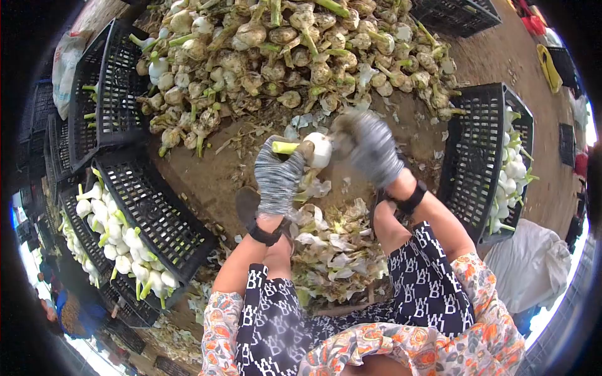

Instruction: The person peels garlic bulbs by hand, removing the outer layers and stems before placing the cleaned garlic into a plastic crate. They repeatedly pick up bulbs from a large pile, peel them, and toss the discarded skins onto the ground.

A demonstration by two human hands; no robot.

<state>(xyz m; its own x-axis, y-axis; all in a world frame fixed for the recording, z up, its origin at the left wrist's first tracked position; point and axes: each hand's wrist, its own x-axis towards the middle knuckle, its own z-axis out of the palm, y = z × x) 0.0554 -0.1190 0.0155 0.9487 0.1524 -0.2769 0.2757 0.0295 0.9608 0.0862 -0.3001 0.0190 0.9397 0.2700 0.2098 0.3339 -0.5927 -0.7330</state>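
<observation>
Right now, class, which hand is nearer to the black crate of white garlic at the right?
Right. The right hand, blurred, is left of the black crate with ground between; the left hand is farther left, gripping a garlic bulb.

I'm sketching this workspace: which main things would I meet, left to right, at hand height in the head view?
Black crate of white garlic → gloved left hand → held garlic bulb → gloved right hand → second black crate.

one garlic bulb (322, 151), rounded, smooth and white, with a short, thick, yellow-green stem (285, 148); tipped on its side, stem pointing left, gripped at the fingertips of the gloved left hand (278, 174)
</observation>
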